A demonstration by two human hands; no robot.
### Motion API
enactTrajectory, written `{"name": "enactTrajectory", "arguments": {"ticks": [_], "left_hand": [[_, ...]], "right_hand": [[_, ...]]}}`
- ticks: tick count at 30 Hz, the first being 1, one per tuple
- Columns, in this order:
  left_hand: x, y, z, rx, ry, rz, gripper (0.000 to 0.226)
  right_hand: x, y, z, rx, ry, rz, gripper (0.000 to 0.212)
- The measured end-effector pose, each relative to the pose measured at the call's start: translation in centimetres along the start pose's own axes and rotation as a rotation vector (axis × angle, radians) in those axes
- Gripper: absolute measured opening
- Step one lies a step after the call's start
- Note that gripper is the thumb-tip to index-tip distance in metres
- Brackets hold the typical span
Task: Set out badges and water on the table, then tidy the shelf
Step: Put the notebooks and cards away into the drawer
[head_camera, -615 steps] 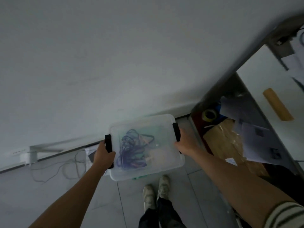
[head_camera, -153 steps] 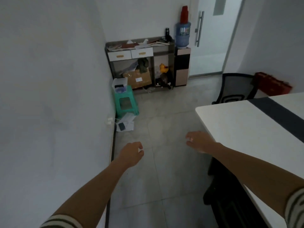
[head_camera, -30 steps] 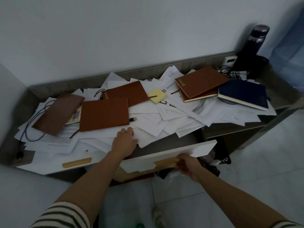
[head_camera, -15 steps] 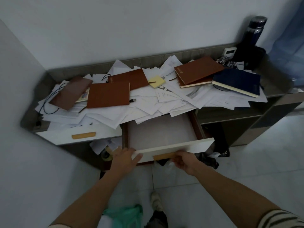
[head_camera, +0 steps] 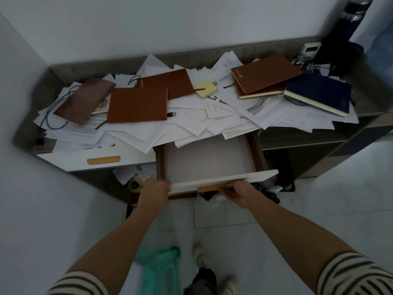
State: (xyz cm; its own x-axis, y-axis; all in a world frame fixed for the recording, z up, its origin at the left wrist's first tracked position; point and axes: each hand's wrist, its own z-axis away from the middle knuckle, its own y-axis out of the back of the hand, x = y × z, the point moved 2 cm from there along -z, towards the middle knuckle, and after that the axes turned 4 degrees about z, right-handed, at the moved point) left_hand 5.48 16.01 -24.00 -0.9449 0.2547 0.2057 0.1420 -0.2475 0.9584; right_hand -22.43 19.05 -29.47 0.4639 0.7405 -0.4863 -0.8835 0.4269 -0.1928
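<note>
Looking down on the shelf (head_camera: 297, 138) from above, I start at the far left, where a dark cable (head_camera: 50, 116) loops over loose papers (head_camera: 191, 122) beside a tilted brown notebook (head_camera: 84, 101). Just right of it a second brown notebook (head_camera: 137, 105) lies flat, its far edge overlapping a third brown one (head_camera: 170, 81). Below these, the left drawer (head_camera: 63, 158) sits closed, white front with a tan handle (head_camera: 103, 160). A small USB plug (head_camera: 171, 114) rests on the papers near the second notebook's right edge. My left hand (head_camera: 155, 191) curls over the left end of the white front of the open drawer (head_camera: 209, 160), fingers closed on the panel edge. The drawer bottom is bare, with papers spilling over its far end. A yellow sticky pad (head_camera: 206, 90) lies on the pile, far side, near centre. My right hand (head_camera: 237, 191) grips the drawer's tan pull (head_camera: 208, 188) from beneath, fingers wrapped, thumb hidden. Further right, two stacked brown notebooks (head_camera: 263, 76) touch a navy notebook (head_camera: 318, 92). At the far right corner stand a dark bottle (head_camera: 350, 24) and tangled wires (head_camera: 306, 64). Near me on the floor: a green plastic stool (head_camera: 159, 269), blurred, and my shoes (head_camera: 201, 255). No badges or water can be made out on this shelf.
</note>
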Motion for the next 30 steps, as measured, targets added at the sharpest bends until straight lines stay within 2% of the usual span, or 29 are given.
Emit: {"name": "enactTrajectory", "arguments": {"ticks": [3,5,6,8,11,15,17,19,23,26,30], "left_hand": [[-0.1,-1.2,0.3,-0.058,-0.031,-0.035,0.008],[-0.4,-2.0,0.5,-0.039,-0.061,-0.045,0.024],[-0.4,-1.9,0.4,-0.050,-0.059,-0.015,0.021],[-0.5,-1.8,0.3,-0.049,-0.048,0.018,0.005],[-0.1,-1.0,-0.7,-0.105,-0.035,-0.034,0.018],[2.1,0.8,-2.7,-0.394,-0.074,-0.059,0.037],[3.7,1.9,-3.9,-0.491,-0.090,0.049,0.046],[6.1,3.8,-5.8,-0.462,-0.123,0.141,0.046],[11.2,7.8,-10.3,-0.355,-0.204,0.227,0.042],[15.1,10.0,-13.1,-0.272,-0.269,0.282,0.034],[19.5,11.5,-15.9,-0.190,-0.316,0.354,0.025]], "right_hand": [[1.2,0.6,-0.5,0.021,0.004,0.037,0.018],[1.7,0.9,-0.9,0.028,0.027,0.047,0.016],[1.6,0.9,-1.0,0.026,0.039,0.069,0.013],[1.5,1.1,-0.9,0.039,0.056,0.170,0.008],[0.9,2.2,-0.5,0.090,0.090,0.365,0.012],[-1.0,5.7,1.4,0.225,0.141,0.576,0.010],[-2.4,7.9,2.8,0.265,0.077,0.708,0.010],[-4.7,10.5,4.3,0.331,0.039,0.799,0.015],[-10.9,15.1,5.6,0.473,0.168,0.868,0.029],[-14.9,16.7,7.6,0.576,0.297,0.810,0.010],[-20.0,17.6,9.8,0.670,0.478,0.812,0.014]]}}
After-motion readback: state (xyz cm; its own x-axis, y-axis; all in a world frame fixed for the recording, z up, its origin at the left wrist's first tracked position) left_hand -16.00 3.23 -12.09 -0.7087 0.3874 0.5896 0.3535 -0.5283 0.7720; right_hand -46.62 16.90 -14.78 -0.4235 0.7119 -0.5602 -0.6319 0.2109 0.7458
